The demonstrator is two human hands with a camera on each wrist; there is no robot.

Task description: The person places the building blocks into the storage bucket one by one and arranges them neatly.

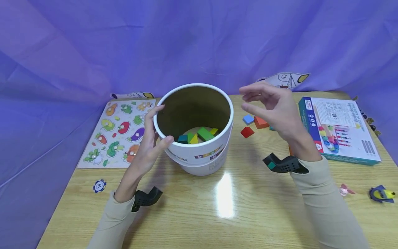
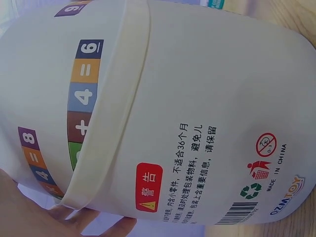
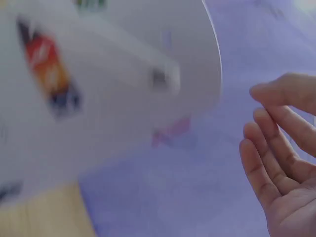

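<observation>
A white bucket [image 1: 199, 152] printed with sums stands upright on the table, with several green, yellow and teal wooden blocks [image 1: 205, 134] on its floor. My left hand [image 1: 147, 148] holds its left side, thumb and a fingertip at the rim; the left wrist view shows other fingers against the outer wall [image 2: 207, 108]. To the right of the bucket and apart from it, my right hand [image 1: 276, 109] is raised with fingers loosely bent, nothing between them. Below that hand lie a red block [image 1: 247, 132], a blue block [image 1: 248, 119] and an orange-red block [image 1: 260, 122].
A vegetable puzzle board [image 1: 116, 133] lies left of the bucket, with a poker chip [image 1: 99, 186] in front of it. At right are a toy box [image 1: 342, 129], a small pink figure [image 1: 345, 190] and a yellow-and-blue toy [image 1: 381, 193]. A purple cloth [image 1: 199, 41] hangs behind.
</observation>
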